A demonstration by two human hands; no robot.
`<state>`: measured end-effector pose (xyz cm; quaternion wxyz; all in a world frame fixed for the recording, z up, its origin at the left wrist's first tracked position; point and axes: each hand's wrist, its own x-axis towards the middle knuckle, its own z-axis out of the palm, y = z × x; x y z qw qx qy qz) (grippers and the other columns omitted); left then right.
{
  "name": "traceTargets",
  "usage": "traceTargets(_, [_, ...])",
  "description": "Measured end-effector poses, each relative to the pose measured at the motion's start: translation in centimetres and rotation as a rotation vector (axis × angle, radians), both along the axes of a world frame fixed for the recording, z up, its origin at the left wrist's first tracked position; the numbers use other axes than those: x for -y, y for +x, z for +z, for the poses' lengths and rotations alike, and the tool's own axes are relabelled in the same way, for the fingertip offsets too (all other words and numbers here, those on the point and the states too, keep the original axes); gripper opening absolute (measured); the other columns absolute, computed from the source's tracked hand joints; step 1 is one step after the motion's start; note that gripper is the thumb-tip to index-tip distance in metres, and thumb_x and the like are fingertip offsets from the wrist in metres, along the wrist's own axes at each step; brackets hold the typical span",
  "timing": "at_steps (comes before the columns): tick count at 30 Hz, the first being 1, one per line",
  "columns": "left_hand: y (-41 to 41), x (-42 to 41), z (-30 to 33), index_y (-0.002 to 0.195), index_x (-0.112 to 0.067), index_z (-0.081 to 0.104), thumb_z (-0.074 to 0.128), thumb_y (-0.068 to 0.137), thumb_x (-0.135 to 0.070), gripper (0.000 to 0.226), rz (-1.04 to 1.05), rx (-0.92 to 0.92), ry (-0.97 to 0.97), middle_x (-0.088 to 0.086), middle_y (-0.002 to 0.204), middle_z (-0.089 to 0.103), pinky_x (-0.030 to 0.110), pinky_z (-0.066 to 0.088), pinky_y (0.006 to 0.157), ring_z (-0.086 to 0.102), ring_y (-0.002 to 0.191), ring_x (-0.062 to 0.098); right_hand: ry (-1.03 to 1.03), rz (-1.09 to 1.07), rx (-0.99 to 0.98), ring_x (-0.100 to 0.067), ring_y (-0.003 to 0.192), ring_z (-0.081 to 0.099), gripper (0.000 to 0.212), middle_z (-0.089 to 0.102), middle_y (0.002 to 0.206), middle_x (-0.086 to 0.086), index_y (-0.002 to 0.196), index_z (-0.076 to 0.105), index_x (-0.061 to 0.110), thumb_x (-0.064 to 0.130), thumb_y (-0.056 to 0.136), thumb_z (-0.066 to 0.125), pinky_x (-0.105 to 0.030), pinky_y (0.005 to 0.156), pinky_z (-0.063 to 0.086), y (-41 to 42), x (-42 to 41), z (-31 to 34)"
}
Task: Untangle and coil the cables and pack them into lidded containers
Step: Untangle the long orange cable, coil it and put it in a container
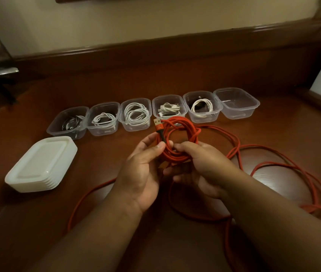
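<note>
Coiling the long red braided cable (181,142) above the brown wooden tabletop (175,89).

My left hand (142,173) pinches near the plug; my right hand (201,165) curls round the coil, seemingly firmly. Slack trailing toward four o'clock could snag, springing loops loose before the empty clear plastic tub (236,104) at one o'clock.

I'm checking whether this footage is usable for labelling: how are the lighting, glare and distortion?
Head view: dim, warm light; glare patches on the glossy wooden table right of the hands; wide-angle bending curves the table's back edge; the red cable and USB plug stay sharp, the leftmost clear container is murky.
</note>
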<state>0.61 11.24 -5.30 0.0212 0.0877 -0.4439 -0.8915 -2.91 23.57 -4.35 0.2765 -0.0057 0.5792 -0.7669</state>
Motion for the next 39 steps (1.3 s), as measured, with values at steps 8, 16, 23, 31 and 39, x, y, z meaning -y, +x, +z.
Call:
traceTargets(8, [-0.1, 0.0, -0.1, 0.121, -0.016, 0.055, 0.049, 0.087, 0.001, 0.038, 0.039, -0.128, -0.164, 0.013, 0.096, 0.068, 0.039, 0.053, 0.082, 0.064, 0.089, 0.024, -0.130, -0.007, -0.066, -0.011, 0.062, 0.066, 0.014, 0.070, 0.078, -0.006, 0.093, 0.070, 0.004, 0.000, 0.092, 0.056, -0.022, 0.058, 0.053, -0.3, -0.1, -0.6])
traceTargets(16, [-0.6, -0.3, -1.2, 0.108, -0.024, 0.055, 0.038, 0.086, -0.002, 0.035, 0.178, -0.135, -0.333, 0.000, 0.073, 0.064, 0.050, 0.048, 0.084, 0.058, 0.081, 0.022, -0.022, 0.026, -0.162, -0.012, 0.069, 0.068, 0.019, 0.071, 0.074, -0.005, 0.080, 0.071, 0.006, -0.005, 0.090, 0.060, -0.025, 0.070, 0.057, 0.3, 0.2, -0.8])
traceTargets(23, [-1.0, -0.7, -1.8, 0.111, -0.030, 0.044, 0.042, 0.093, 0.011, 0.045, 0.244, -0.224, -0.617, -0.001, 0.101, 0.067, 0.020, 0.051, 0.077, 0.066, 0.087, 0.003, 0.170, -0.028, -0.323, -0.006, 0.059, 0.065, 0.031, 0.068, 0.060, 0.003, 0.062, 0.067, 0.020, 0.002, 0.088, 0.068, -0.021, 0.064, 0.054, -0.1, 0.2, -1.1])
traceTargets(31, [-1.6, 0.0, -2.5, 0.112, -0.044, 0.047, 0.063, 0.087, -0.021, 0.037, 0.325, -0.346, -0.984, 0.001, 0.115, 0.063, 0.033, 0.055, 0.088, 0.066, 0.103, 0.011, 0.247, -0.163, -0.513, -0.010, 0.058, 0.058, 0.015, 0.064, 0.065, -0.011, 0.077, 0.065, -0.005, 0.004, 0.089, 0.068, -0.022, 0.055, 0.048, -0.7, -0.1, -1.1])
traceTargets(39, [-1.4, 0.1, -1.6, 0.086, -0.020, 0.071, 0.073, 0.077, -0.023, 0.009, 0.194, -0.272, -0.625, -0.002, 0.082, 0.075, 0.028, 0.056, 0.066, 0.071, 0.075, 0.012, -0.006, -0.139, -0.171, -0.019, 0.063, 0.069, 0.015, 0.072, 0.069, -0.008, 0.081, 0.071, 0.005, 0.001, 0.091, 0.060, -0.026, 0.056, 0.056, -1.0, -0.2, -0.7])
